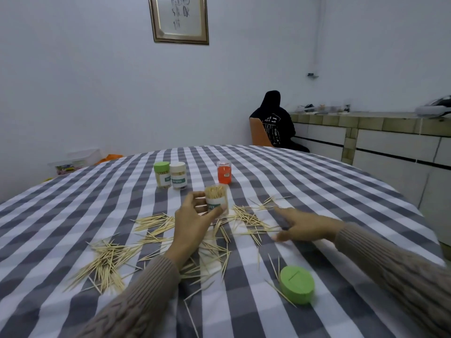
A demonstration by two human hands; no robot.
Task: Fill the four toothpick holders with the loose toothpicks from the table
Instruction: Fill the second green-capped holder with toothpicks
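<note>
My left hand (192, 223) grips an open clear toothpick holder (216, 197), upright and packed with toothpicks, just above the checked tablecloth (73, 215). My right hand (302, 224) hovers to its right over loose toothpicks (246, 215), fingers spread and holding nothing that I can see. More loose toothpicks (109, 259) lie in heaps at the left and middle. A green lid (296, 284) lies near my right forearm. At the back stand a green-capped holder (162, 174), a white-capped holder (178, 175) and an orange holder (224, 172).
A person in a dark hooded top (275, 123) sits on an orange chair beyond the table, facing away. A tiled counter (366, 123) runs along the right wall. Plastic boxes (75, 161) stand past the table's far left edge.
</note>
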